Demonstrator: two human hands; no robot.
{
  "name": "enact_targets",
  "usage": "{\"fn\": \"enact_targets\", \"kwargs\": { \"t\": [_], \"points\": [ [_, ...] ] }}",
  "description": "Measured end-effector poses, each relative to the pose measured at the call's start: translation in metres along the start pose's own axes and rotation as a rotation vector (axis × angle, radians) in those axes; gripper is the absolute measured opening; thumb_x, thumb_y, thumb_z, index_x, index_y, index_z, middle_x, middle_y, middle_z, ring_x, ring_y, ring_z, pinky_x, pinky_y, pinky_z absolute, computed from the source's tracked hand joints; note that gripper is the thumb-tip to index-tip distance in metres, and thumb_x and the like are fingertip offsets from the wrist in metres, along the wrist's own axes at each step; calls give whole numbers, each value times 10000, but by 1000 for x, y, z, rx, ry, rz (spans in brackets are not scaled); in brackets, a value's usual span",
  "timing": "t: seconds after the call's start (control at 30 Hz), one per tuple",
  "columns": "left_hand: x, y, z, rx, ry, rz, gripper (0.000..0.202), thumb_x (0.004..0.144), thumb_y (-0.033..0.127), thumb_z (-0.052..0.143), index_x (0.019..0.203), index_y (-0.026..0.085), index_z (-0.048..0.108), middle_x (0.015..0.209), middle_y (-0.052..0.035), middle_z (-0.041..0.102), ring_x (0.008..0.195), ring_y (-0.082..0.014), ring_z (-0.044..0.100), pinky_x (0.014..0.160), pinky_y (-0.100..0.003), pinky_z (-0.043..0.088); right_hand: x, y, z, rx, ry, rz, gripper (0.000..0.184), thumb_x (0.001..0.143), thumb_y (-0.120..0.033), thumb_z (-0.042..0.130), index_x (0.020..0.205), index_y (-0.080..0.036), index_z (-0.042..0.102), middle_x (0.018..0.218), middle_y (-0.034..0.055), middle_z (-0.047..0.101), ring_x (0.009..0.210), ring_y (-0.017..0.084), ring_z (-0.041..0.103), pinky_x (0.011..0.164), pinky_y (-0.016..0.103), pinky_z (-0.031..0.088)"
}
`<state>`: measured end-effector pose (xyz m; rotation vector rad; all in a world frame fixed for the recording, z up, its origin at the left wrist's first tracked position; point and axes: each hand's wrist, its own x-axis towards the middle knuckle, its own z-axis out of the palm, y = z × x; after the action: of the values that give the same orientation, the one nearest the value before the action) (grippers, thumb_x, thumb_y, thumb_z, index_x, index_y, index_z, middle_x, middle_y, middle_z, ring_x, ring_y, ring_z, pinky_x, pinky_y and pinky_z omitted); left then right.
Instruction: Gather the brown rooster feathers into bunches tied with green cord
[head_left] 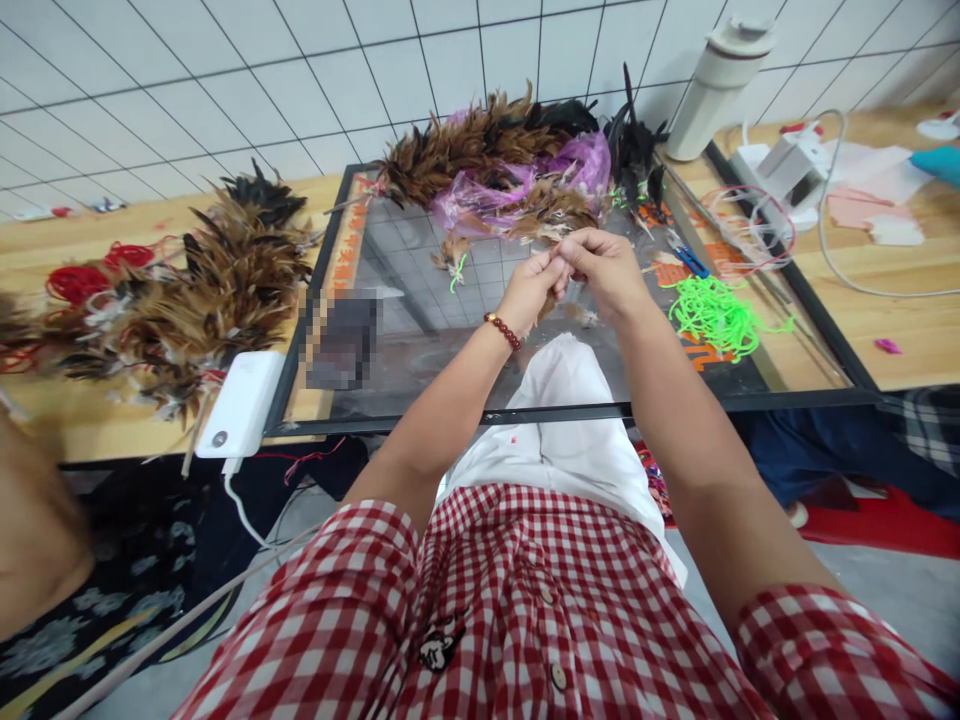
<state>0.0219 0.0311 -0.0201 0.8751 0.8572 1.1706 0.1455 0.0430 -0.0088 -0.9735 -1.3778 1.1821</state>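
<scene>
A wooden desk point(900, 330) carries a glass panel point(420, 330), with heaped brown feathers point(225, 280) at its left and a green cord tangle point(712, 315) to the right. Above the glass, the left hand point(529, 290) and right hand point(607, 270) meet, both pinching a small feather bundle point(559, 285).

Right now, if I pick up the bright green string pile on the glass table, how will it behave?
The green string pile will probably be floppy and very light, because it lies as thin loose loops. It may tangle or trail, since strands stray toward the table's frame. It looks unlikely to roll, lying flat beside the right hand.
</scene>
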Motion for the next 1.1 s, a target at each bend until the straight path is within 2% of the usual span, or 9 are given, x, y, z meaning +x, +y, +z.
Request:
{"fn": "enact_targets", "kwargs": {
  "t": [0.13,0.27,0.47,0.6,0.67,0.73,0.83,0.97,1.1],
  "points": [
    [2,-2,-2,-11,-48,-20,317,918,404,716,737,185,578,576,55,440,526,-60,486,569,-214,412,4,2,2,-11,77,-39,319,830,-486,802,702,-232,659,604,-15,542,601,134,533,561,283,442],
    [7,-2,-9,1,95,52,318,904,418,737,740,200,575,581,57,412,543,-63,477,571,-209,405,6,2,-11,-170,101,-88,264,820,-412,809,703,-203,696,612,-14,568,608,115,509,571,271,415],
    [15,2,-21,0,291,131,349,945,502,661,769,212,578,572,57,402,537,-60,461,556,-199,379,3,3,-50,-591,-285,129,284,540,-309,963,691,-193,752,577,-28,647,544,111,520,544,274,379],
    [14,3,-21,-4,302,116,338,937,508,668,790,216,587,572,58,406,545,-67,477,567,-202,389,3,6,-53,-716,-449,184,226,545,-231,929,600,-204,712,501,-48,592,505,106,481,538,282,339],
    [12,4,-18,-17,282,108,325,952,466,660,770,212,570,561,64,395,520,-60,445,558,-198,378,4,7,-46,-649,-331,61,181,649,-252,866,634,-205,692,552,-39,605,562,117,494,578,282,355],
    [9,7,-14,-36,262,93,324,977,405,636,740,207,540,540,73,380,483,-51,396,535,-192,353,7,8,-39,-506,-70,-82,170,751,-301,791,697,-212,656,618,-25,598,618,130,500,615,282,377],
    [1,12,-7,-62,198,18,341,1006,314,588,702,197,488,508,83,384,440,-40,375,506,-177,332,12,12,-30,-320,219,-141,251,811,-420,735,733,-231,590,617,-25,520,601,139,472,598,284,380],
    [-7,16,-1,-98,56,-172,324,1036,254,496,719,191,484,601,23,605,530,-76,595,564,-190,440,13,13,-23,-326,314,-257,354,804,-572,736,765,-241,620,740,13,595,731,179,557,706,323,468],
    [-7,16,0,-259,92,-228,316,1046,210,418,735,187,468,724,-21,699,675,-107,710,665,-219,518,5,7,-12,-451,259,-391,324,809,-566,763,752,-255,691,1017,66,665,1023,250,621,903,412,521]
  ]
}}
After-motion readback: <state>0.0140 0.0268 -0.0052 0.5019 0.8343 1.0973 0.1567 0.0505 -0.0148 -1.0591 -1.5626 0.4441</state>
